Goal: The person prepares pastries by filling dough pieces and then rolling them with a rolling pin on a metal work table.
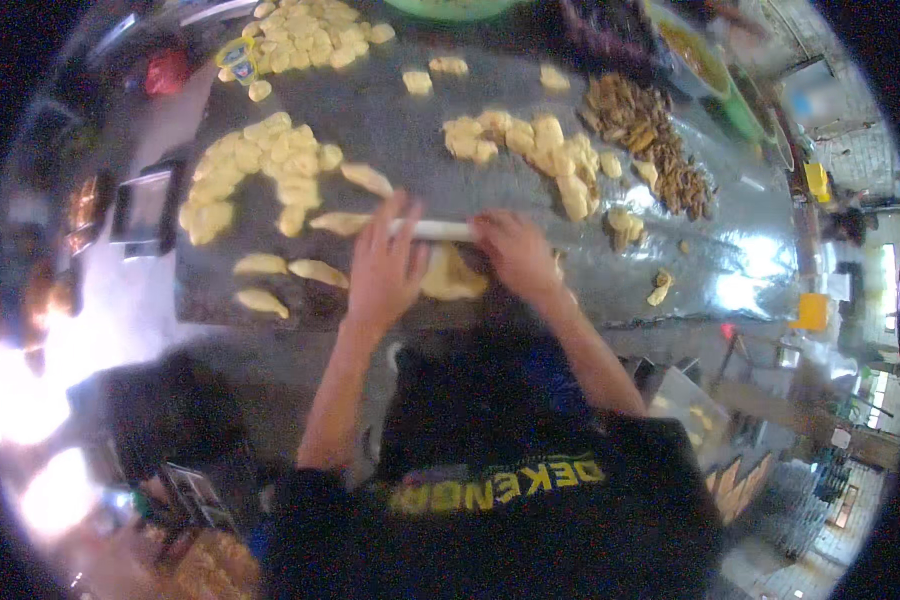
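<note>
"What's in hand?"
"Left hand and right hand lie over either end of a white rolling pin, fingers laid across it; how tightly they close, I can't tell."
"And the dough?"
"Flattened on the desk, at the pin's near side, between the hands. Long strips sit left, pale lumps heaped beyond, a brown heap away right."
</note>
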`<state>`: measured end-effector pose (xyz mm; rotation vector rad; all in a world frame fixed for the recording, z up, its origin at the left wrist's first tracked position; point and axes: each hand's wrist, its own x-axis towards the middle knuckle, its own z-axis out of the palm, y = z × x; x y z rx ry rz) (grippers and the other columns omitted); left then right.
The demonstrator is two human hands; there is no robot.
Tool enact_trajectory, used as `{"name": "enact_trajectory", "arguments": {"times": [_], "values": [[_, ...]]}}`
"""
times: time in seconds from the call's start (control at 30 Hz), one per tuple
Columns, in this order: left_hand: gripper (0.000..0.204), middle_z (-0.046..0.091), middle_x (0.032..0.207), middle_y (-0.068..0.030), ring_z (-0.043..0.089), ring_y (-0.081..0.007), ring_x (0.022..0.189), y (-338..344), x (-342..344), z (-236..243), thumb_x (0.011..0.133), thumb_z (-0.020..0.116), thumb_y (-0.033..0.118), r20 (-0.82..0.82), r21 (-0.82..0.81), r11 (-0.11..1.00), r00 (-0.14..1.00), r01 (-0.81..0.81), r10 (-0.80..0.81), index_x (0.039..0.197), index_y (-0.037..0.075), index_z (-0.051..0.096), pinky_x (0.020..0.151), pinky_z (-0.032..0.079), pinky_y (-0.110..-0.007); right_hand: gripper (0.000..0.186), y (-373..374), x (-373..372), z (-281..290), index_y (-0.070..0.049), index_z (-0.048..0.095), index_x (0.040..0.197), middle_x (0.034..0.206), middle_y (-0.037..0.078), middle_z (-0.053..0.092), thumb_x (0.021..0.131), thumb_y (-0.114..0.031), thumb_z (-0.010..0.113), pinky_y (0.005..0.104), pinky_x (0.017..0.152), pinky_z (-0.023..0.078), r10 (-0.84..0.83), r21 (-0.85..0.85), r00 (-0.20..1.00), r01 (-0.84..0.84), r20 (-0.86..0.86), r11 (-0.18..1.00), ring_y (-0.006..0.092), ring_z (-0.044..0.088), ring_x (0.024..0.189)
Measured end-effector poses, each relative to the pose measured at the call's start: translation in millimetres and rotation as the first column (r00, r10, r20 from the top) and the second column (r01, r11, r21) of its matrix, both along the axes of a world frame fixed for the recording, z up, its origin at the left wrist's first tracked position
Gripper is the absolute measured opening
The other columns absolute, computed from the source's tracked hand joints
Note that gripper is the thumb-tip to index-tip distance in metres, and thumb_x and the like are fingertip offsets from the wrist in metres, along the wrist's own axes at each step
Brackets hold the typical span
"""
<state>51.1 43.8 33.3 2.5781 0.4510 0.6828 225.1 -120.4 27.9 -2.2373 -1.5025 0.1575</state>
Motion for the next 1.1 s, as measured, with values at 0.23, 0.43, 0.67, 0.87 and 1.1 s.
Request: {"name": "enact_trajectory", "arguments": {"times": [0.23,0.43,0.67,0.87,1.1], "values": [[0.045,0.056,0.119,-0.0064,0.048,-0.0286,0.117,-46.5,-49.5,-12.5,0.079,0.065,0.016,-0.149,-0.119,0.992,0.988,0.033,-0.05,0.122,0.01,0.055,0.098,0.04,-0.045,0.03,-42.7,17.2,12.9,-0.006,0.059,0.117,0.118,0.015,0.057,0.088,-0.012,0.057,0.0477,0.093,0.044,-0.355,-0.06,0.839,0.414,0.412,0.908,0.0368,0.053,0.109],[0.029,0.056,0.113,-0.0061,0.048,-0.0281,0.116,-39.3,-40.0,-28.6,0.079,0.066,0.018,-0.137,-0.1,0.995,0.99,0.014,-0.028,0.106,0.009,0.06,0.097,0.04,-0.045,0.03,-35.6,-51.6,5.0,-0.007,0.058,0.111,0.116,0.015,0.057,0.083,-0.01,0.065,0.045,0.093,0.043,0.109,0.002,0.992,-0.109,-0.063,0.994,0.0354,0.053,0.109],[0.02,0.049,0.122,-0.0157,0.039,-0.0369,0.125,-51.9,-23.9,-20.4,0.083,0.062,0.014,-0.115,-0.118,0.961,0.964,-0.252,0.239,0.098,0.002,0.061,0.104,0.036,-0.047,0.022,-22.6,-56.1,-22.9,-0.004,0.057,0.105,0.109,0.018,0.058,0.084,-0.005,0.061,0.0457,0.088,0.043,-0.154,0.026,0.964,0.163,-0.215,0.986,0.0377,0.053,0.103],[0.048,0.032,0.145,-0.0221,0.019,-0.0389,0.143,-29.4,33.6,-30.3,0.088,0.056,0.016,-0.228,0.058,0.89,0.862,-0.452,0.452,0.131,-0.003,0.046,0.116,0.022,-0.049,0.023,30.9,-36.3,-26.8,-0.002,0.053,0.111,0.112,0.022,0.054,0.089,-0.011,0.052,0.0543,0.095,0.037,-0.429,0.013,0.898,0.43,0.101,0.903,0.0436,0.047,0.112],[0.062,0.022,0.154,-0.021,0.017,-0.0341,0.145,51.5,115.5,-21.0,0.093,0.054,0.036,-0.124,0.26,0.793,0.796,-0.55,0.593,0.141,-0.001,0.039,0.116,0.017,-0.055,0.025,91.4,36.8,-36.8,-0.003,0.053,0.109,0.113,0.02,0.052,0.089,-0.016,0.052,0.0575,0.1,0.033,-0.525,0.127,0.792,0.513,0.311,0.849,0.0421,0.045,0.117]]}}
